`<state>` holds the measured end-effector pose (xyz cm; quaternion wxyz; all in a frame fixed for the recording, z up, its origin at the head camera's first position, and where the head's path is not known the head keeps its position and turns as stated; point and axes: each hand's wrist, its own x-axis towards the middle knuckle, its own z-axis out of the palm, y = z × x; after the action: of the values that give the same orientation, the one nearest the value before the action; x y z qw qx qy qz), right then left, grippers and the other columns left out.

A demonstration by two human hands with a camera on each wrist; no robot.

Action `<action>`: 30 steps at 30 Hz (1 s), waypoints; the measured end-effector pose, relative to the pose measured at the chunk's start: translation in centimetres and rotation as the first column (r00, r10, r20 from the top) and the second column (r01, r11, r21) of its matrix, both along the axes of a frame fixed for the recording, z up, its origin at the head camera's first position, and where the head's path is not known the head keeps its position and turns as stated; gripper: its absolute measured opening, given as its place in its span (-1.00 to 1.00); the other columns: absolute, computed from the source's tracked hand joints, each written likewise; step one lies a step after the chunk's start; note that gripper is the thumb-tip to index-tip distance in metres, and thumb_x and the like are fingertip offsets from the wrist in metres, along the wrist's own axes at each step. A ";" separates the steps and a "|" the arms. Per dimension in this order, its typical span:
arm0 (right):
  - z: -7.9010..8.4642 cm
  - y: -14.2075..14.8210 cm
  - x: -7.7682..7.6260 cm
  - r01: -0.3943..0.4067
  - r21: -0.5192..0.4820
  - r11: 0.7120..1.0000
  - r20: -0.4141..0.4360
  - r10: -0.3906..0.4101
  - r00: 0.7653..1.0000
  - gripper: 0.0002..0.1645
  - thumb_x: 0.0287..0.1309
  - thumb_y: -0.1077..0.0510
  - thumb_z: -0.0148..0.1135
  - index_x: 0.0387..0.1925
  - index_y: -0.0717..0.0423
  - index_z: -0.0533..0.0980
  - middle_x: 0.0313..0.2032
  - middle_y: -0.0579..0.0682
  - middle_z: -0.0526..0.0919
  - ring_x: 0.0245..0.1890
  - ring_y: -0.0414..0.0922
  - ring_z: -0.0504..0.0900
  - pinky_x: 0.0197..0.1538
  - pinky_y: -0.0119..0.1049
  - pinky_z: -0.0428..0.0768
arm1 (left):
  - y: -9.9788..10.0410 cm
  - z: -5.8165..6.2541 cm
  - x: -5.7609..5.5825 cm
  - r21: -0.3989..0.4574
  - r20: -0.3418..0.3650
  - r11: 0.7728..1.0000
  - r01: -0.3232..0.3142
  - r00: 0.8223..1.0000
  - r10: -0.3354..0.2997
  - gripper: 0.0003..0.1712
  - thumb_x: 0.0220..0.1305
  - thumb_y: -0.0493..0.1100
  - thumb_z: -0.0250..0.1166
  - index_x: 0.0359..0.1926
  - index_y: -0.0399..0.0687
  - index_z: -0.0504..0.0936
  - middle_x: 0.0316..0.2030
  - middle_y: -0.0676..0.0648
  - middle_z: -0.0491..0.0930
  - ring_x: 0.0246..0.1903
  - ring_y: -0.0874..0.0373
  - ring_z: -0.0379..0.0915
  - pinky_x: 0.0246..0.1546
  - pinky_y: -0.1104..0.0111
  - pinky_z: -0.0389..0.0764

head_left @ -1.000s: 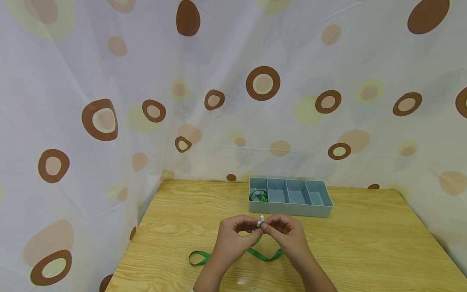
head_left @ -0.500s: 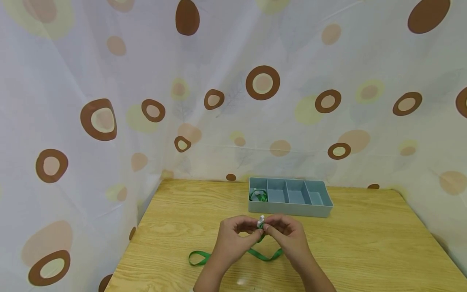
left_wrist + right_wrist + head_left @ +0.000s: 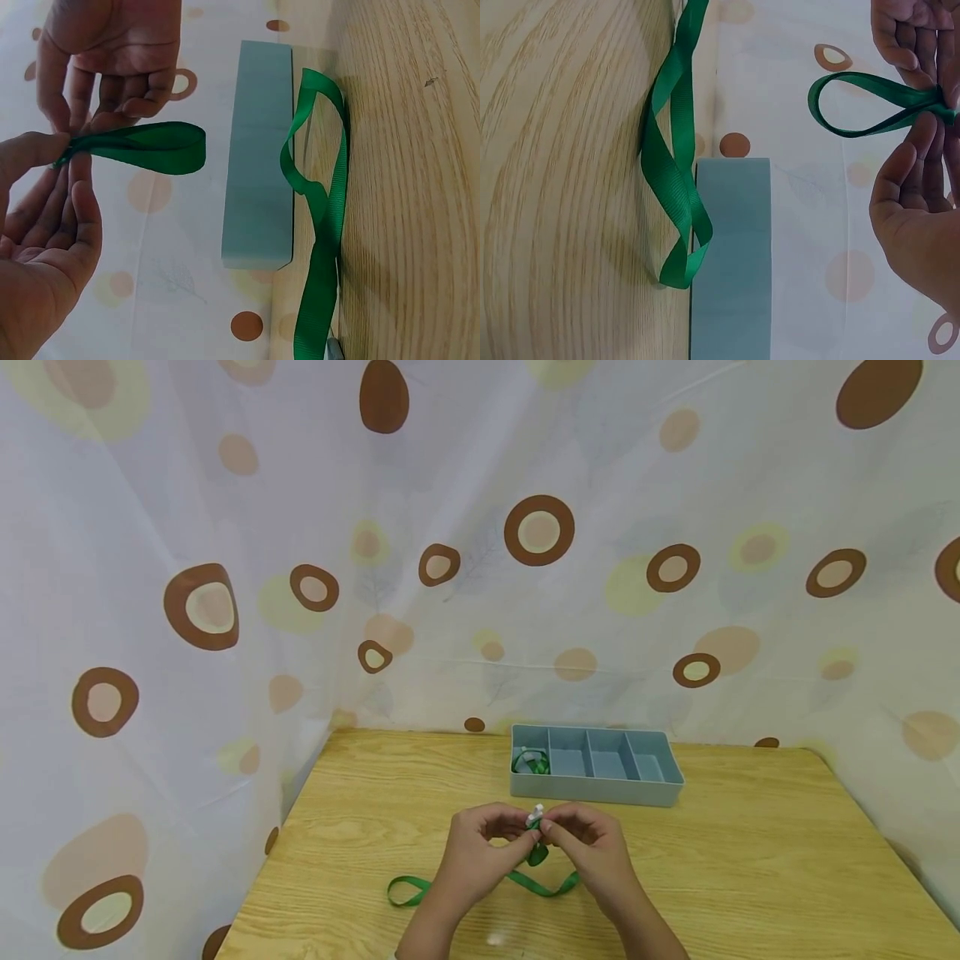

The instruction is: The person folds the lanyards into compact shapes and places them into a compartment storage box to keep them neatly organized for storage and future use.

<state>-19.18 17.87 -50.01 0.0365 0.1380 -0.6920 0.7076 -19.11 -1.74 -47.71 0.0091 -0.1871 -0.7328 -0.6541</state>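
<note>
Above the table, my left hand point(image 3: 483, 847) and right hand point(image 3: 592, 839) meet, and both pinch a green ribbon point(image 3: 537, 855) between thumb and fingertips. A small white piece point(image 3: 535, 815) pokes up from between the fingertips; its kind is too small to make out. Below the pinch the ribbon hangs in a closed loop, seen clearly as a green loop point(image 3: 169, 148) in the left wrist view and from the other side as a loop point(image 3: 832, 105) in the right wrist view. A further length of green ribbon point(image 3: 408, 891) lies twisted on the table beneath the wrists.
A blue-grey box point(image 3: 600, 789) with several compartments stands behind the hands, near the patterned curtain point(image 3: 465, 693). Its leftmost compartment holds coiled green ribbon point(image 3: 536, 764) with whitish pieces. The wooden table point(image 3: 772, 852) extends to both sides.
A green ribbon loop has come out longer below the fingertips, and the white piece has tilted slightly. Both hands stay nearly in place; the ribbon on the table has hardly moved.
</note>
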 end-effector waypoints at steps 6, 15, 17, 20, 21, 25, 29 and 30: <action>-0.2 0.2 0.0 -0.024 0.008 1.000 -0.065 0.024 0.998 -0.87 0.36 0.36 0.37 -0.13 0.38 0.65 -0.18 -0.19 0.79 -0.14 -0.23 0.76 -0.01 -0.30 0.77 | 0.0 -0.2 0.0 0.009 -0.011 1.000 -0.002 1.000 0.003 -0.86 0.36 -0.19 0.50 -0.08 -0.02 0.84 -0.14 -0.08 0.84 -0.20 0.18 0.79 -0.04 0.25 0.80; -0.1 0.3 0.0 -0.068 0.020 0.997 -0.120 0.070 0.990 -0.86 0.38 0.38 0.33 -0.08 0.38 0.65 -0.12 -0.20 0.79 -0.09 -0.23 0.75 0.04 -0.34 0.74 | -0.1 0.0 -0.2 0.060 -0.009 0.998 0.012 1.000 -0.011 -0.87 0.35 -0.25 0.49 -0.10 -0.08 0.82 -0.14 -0.10 0.83 -0.20 0.21 0.77 -0.06 0.33 0.78; -0.1 0.3 0.0 -0.084 0.016 0.996 -0.133 0.085 0.987 -0.85 0.39 0.38 0.32 -0.06 0.38 0.65 -0.11 -0.19 0.79 -0.08 -0.23 0.75 0.05 -0.34 0.73 | -0.2 0.0 -0.2 0.063 -0.019 0.998 0.012 1.000 -0.011 -0.87 0.35 -0.26 0.48 -0.10 -0.10 0.82 -0.13 -0.11 0.83 -0.19 0.21 0.77 -0.06 0.33 0.78; -0.1 0.3 0.0 -0.094 0.010 0.996 -0.142 0.094 0.985 -0.85 0.39 0.39 0.31 -0.06 0.39 0.65 -0.12 -0.19 0.79 -0.09 -0.23 0.76 0.03 -0.34 0.74 | -0.2 -0.1 -0.2 0.062 -0.027 0.998 0.008 1.000 -0.006 -0.85 0.35 -0.28 0.48 -0.08 -0.14 0.81 -0.11 -0.15 0.83 -0.18 0.22 0.76 -0.05 0.34 0.78; -0.1 0.4 0.1 -0.095 0.009 0.995 -0.144 0.095 0.985 -0.85 0.38 0.40 0.32 -0.06 0.39 0.65 -0.13 -0.19 0.79 -0.10 -0.24 0.76 0.02 -0.34 0.74 | -0.2 -0.1 -0.2 0.063 -0.026 0.998 0.006 1.000 -0.004 -0.84 0.35 -0.29 0.47 -0.06 -0.16 0.80 -0.11 -0.16 0.82 -0.17 0.22 0.76 -0.05 0.35 0.78; -0.1 0.4 0.0 -0.090 0.003 0.996 -0.146 0.089 0.985 -0.84 0.35 0.42 0.34 -0.07 0.41 0.65 -0.16 -0.21 0.79 -0.15 -0.25 0.76 -0.04 -0.34 0.76 | -0.2 -0.1 -0.3 0.068 -0.017 0.998 -0.002 1.000 0.003 -0.78 0.34 -0.30 0.47 -0.01 -0.21 0.78 -0.10 -0.23 0.80 -0.18 0.24 0.74 -0.05 0.38 0.76; -0.2 0.4 0.0 -0.075 -0.001 0.997 -0.140 0.075 0.987 -0.84 0.32 0.43 0.36 -0.08 0.41 0.64 -0.18 -0.21 0.80 -0.17 -0.25 0.77 -0.05 -0.33 0.77 | -0.2 0.0 -0.3 0.075 -0.019 0.997 0.001 1.000 0.000 -0.76 0.34 -0.30 0.48 0.01 -0.21 0.78 -0.09 -0.24 0.80 -0.16 0.20 0.76 -0.05 0.37 0.77; -0.2 0.5 0.0 -0.070 0.000 0.998 -0.137 0.069 0.988 -0.84 0.31 0.43 0.37 -0.09 0.41 0.64 -0.19 -0.21 0.80 -0.17 -0.26 0.78 -0.06 -0.33 0.77 | -0.2 0.0 -0.3 0.078 -0.016 0.997 0.003 1.000 -0.002 -0.76 0.34 -0.30 0.48 0.01 -0.20 0.78 -0.09 -0.23 0.81 -0.16 0.20 0.76 -0.04 0.37 0.77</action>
<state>-19.16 18.34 -50.19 0.0595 0.2104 -0.6810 0.6989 -19.37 -1.95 -47.69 0.0214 -0.1924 -0.7064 -0.6808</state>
